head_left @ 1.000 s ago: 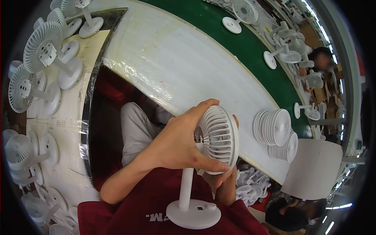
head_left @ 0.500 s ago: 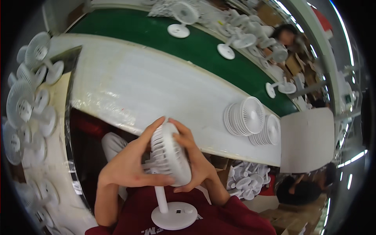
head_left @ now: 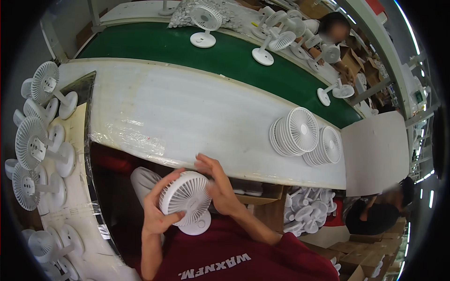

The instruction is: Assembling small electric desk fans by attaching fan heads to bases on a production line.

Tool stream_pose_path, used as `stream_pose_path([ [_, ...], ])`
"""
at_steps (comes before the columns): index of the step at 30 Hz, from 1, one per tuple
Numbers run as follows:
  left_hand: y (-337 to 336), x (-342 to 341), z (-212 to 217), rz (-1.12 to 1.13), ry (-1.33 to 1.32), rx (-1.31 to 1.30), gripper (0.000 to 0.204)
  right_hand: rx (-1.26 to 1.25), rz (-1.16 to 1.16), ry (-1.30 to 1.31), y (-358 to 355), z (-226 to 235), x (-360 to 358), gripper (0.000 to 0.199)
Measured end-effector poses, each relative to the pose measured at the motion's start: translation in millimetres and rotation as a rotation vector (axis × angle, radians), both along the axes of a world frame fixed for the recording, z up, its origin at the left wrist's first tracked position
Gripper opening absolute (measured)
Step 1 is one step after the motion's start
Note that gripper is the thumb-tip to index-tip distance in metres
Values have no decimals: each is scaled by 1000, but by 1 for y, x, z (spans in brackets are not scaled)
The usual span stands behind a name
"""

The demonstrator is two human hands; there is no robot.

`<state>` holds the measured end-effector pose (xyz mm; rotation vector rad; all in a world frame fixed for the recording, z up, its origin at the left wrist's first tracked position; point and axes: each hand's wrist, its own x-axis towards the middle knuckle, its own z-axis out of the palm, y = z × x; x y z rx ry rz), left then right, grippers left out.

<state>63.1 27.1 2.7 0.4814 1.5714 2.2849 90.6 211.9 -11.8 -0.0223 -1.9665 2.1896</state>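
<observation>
A small white desk fan (head_left: 183,200) sits in front of my body, its round slatted grille tilted up. My left hand (head_left: 157,210) is closed around the left rim of the fan head, the thumb lying across the front of the grille. Part of the round white base (head_left: 197,225) shows below the head; the stem is hidden. Beside the upper right rim is my right hand (head_left: 219,187), its fingers apart and slightly blurred. Whether its thumb side touches the rim I cannot tell.
Two stacks of white round grilles (head_left: 300,132) stand on the right of the white worktable (head_left: 178,107). Beyond runs a green conveyor belt (head_left: 140,44) carrying several fans. More fans (head_left: 33,143) crowd the left side table. White fans fill a container (head_left: 309,210) at right. Two people are nearby.
The fan has turned so its grille faces up, and its base has swung in under the head. My right hand has come off the grille to its upper right. The view has shifted.
</observation>
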Motion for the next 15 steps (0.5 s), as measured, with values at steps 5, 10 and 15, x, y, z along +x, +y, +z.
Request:
stream_pose_path([
  [5, -4, 20, -36, 59, 148, -72, 73, 121, -38, -290, -23, -39, 11, 39],
  [10, -1, 29, -55, 27, 209, -247, 70, 146, -179, -52, -33, -106, 13, 46],
  [15, -6, 26, -63, -14, 20, -113, 68, 391, -63, -348, -24, -78, 13, 47],
])
